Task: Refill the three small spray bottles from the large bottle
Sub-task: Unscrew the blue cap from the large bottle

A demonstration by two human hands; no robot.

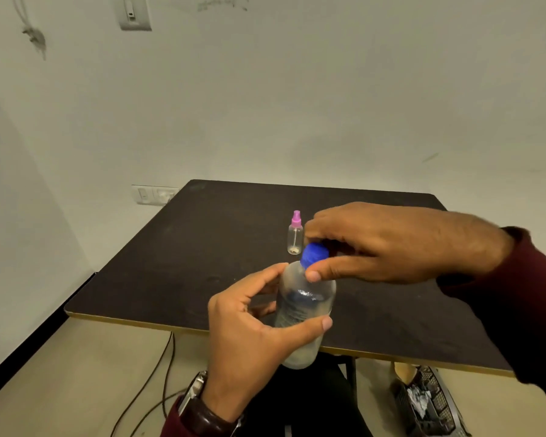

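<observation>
Large bottle (pixel 303 307) clear, blue cap (pixel 314 254); left hand (pixel 249 339) fingers grip body, right hand (pixel 388 244) fingers pinch cap.

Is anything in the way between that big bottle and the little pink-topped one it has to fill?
Yes: the blue cap is on the big bottle, pinched by the right hand, and the pink sprayer sits on the small bottle. The table between them shows nothing else.
</observation>
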